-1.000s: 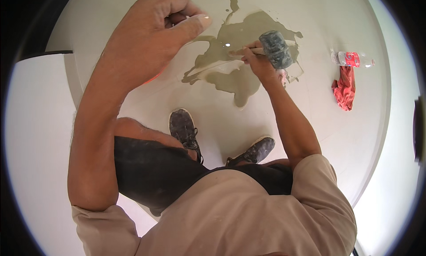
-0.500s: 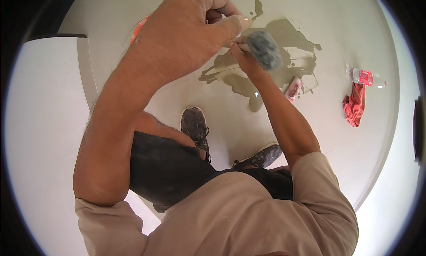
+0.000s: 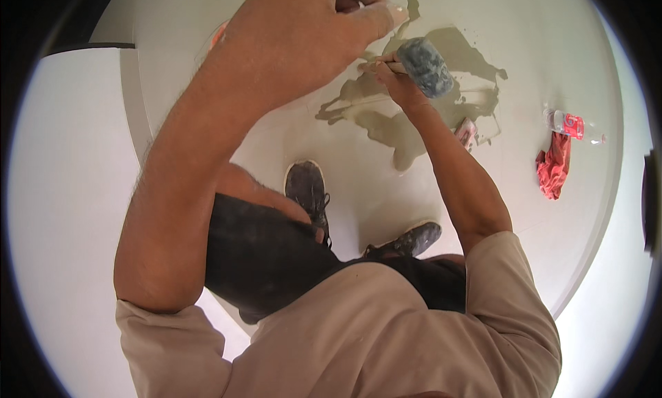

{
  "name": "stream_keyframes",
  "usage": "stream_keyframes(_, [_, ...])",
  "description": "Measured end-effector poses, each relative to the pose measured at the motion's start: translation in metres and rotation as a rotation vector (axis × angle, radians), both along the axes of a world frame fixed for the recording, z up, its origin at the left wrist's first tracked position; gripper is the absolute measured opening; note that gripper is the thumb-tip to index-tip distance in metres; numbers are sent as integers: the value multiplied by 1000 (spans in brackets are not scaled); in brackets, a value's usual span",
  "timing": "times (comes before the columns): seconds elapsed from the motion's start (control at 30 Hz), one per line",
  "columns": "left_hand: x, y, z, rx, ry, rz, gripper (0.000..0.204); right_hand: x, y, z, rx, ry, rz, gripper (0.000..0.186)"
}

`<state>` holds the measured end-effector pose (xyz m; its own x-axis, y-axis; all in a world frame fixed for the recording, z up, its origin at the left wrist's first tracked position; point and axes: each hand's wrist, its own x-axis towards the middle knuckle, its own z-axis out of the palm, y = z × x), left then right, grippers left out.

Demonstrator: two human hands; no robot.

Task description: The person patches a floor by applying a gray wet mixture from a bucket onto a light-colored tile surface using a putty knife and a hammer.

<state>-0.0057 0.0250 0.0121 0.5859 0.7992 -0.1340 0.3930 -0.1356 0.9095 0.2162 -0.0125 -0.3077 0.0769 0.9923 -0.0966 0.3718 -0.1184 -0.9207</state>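
Observation:
A mallet with a blotchy dark grey head [image 3: 426, 68] and a pale handle is in my right hand [image 3: 400, 84], whose fingers are wrapped round the handle close to the head. Higher up and nearer to the camera, my left hand [image 3: 324, 25] has its thumb and fingers pressed together. Whatever the left fingers pinch is hidden or too small to make out. Below both hands, a greenish-brown wet patch [image 3: 383, 129] spreads over the pale floor. A small pink-and-white packet [image 3: 466, 131] lies at its near right edge, partly covered by my right forearm.
To the right, a clear plastic bottle with a red label [image 3: 574, 126] lies beside a crumpled red cloth [image 3: 554, 167]. My dark shoes [image 3: 307, 191] stand on the floor. A white panel [image 3: 76, 191] rises at the left. Something orange-red [image 3: 219, 36] shows behind my left forearm.
The mallet in my right hand has moved slightly right and up and looks sharper now. My left hand has shifted a little up and right, its fingers still together.

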Motion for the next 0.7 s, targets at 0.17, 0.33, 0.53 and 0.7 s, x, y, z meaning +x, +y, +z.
stream_keyframes(0.17, [-3, 2, -17, -143, -57, 71, 26, 16, 51, 22, 356, -259, -8, 18])
stream_keyframes(0.33, [-7, 9, 12, -228, 18, 102, 23, 37, 80, 15, -16, -44, -81, 23])
stream_keyframes(0.53, [-3, 9, -17, -13, 112, 175, 29, 57, 90, 33, -113, -73, -34, 30])
stream_keyframes(0.7, [-7, 15, -25, 139, 214, 182, 36, 151, 135, 50, 204, -2, -336, 30])
